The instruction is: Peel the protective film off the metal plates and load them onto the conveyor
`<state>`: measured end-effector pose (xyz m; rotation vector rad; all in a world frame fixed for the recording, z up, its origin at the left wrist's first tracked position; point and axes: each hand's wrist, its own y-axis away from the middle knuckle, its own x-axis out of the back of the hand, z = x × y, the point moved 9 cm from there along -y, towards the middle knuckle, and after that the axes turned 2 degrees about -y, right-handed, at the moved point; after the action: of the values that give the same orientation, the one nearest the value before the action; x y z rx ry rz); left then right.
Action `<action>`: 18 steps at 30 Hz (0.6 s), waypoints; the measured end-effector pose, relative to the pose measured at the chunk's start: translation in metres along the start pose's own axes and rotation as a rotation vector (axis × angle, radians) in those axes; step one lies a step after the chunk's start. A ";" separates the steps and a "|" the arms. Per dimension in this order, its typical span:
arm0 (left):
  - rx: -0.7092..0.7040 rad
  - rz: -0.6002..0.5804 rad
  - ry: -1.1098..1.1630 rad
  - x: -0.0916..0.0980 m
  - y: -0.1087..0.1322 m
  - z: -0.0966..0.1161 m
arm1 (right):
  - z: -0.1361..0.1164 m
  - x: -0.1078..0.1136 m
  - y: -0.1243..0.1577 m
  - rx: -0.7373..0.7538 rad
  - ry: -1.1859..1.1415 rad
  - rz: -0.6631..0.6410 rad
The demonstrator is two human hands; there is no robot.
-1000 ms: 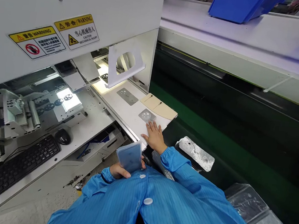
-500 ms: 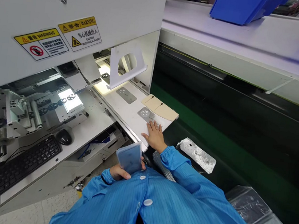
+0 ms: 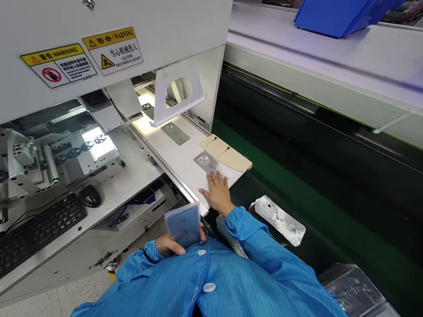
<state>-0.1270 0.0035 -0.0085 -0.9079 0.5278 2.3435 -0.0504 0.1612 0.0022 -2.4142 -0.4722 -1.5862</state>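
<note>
My left hand (image 3: 169,245) grips a stack of translucent bluish sheets (image 3: 184,223) close to the front of my coat; what the sheets are I cannot tell. My right hand (image 3: 219,193) lies flat with spread fingers over the near end of a grey phone back panel (image 3: 205,161), on the white feed surface (image 3: 190,171). That panel has camera holes at its far end, and its near end is partly hidden by my fingers. Farther up, a second grey phone back panel (image 3: 176,133) lies closer to the lit machine opening.
A cream board (image 3: 227,153) borders the white surface. Right of it runs a dark green belt (image 3: 289,184) with a speckled silver phone-shaped panel (image 3: 280,220) and plastic-wrapped packs (image 3: 374,310). Left are a keyboard (image 3: 31,239) and mouse (image 3: 90,196). Blue bins (image 3: 332,13) stand on the shelf.
The farther phone back panel has shifted slightly toward the machine opening. Both hands stay almost where they were, and the camera view has moved a little.
</note>
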 end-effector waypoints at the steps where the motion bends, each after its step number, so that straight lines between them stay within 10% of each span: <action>1: -0.015 -0.003 -0.007 0.001 0.000 0.001 | -0.001 0.002 0.000 0.003 -0.024 0.015; 18: 0.121 -0.142 -0.053 -0.016 -0.032 0.010 | -0.065 0.134 0.053 0.461 -0.695 -0.080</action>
<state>-0.1020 0.0272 0.0047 -0.7983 0.5584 2.1769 -0.0363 0.1088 0.1507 -2.5094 -0.9337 -0.5126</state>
